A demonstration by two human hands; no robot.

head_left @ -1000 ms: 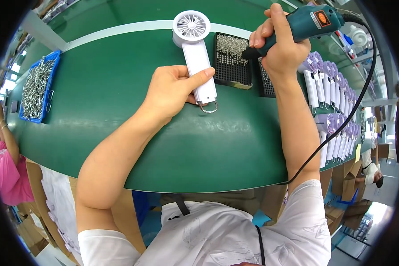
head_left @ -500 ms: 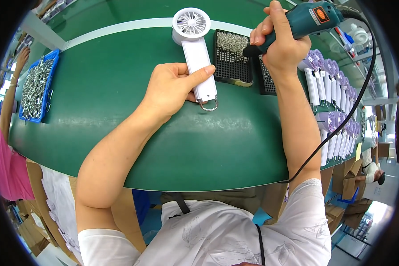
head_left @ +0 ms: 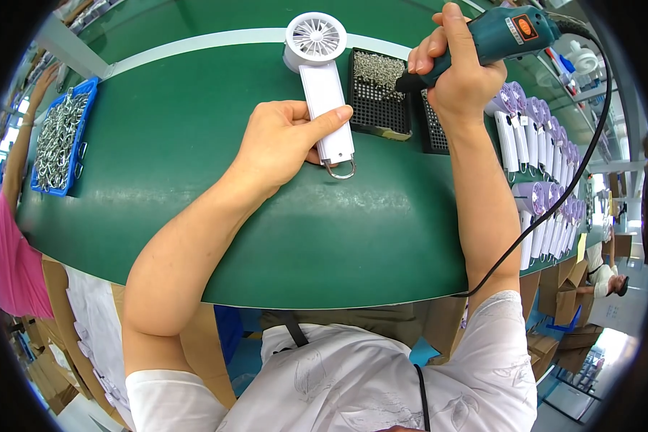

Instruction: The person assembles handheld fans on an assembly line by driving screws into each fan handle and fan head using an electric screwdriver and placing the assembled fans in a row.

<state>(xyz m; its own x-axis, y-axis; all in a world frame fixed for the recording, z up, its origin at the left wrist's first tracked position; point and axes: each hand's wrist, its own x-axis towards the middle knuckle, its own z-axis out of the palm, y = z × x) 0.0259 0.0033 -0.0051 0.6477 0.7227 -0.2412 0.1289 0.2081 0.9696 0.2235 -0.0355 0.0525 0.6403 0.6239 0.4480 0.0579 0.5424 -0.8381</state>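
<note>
My left hand (head_left: 284, 140) is closed round the white handle of a small handheld fan (head_left: 327, 93), thumb across its front. The fan's round grille points away from me, and a metal loop (head_left: 342, 171) hangs from the handle's near end. In my right hand (head_left: 464, 75) is a dark green electric screwdriver (head_left: 507, 34), held sideways with its black nose to the left. Its tip is over a black perforated tray (head_left: 374, 108), whose far part is heaped with small silvery screws (head_left: 379, 70).
A second black tray (head_left: 433, 129) lies partly behind my right wrist. Rows of white and purple fans (head_left: 529, 129) stand at the right. A blue bin (head_left: 70, 137) of metal loops sits left, near a person in pink (head_left: 14, 266). The screwdriver's black cord (head_left: 583, 173) crosses my right forearm.
The fan and my left hand have shifted very slightly right. My right hand and the screwdriver have barely moved. The arm of the person in pink has shifted at the far left.
</note>
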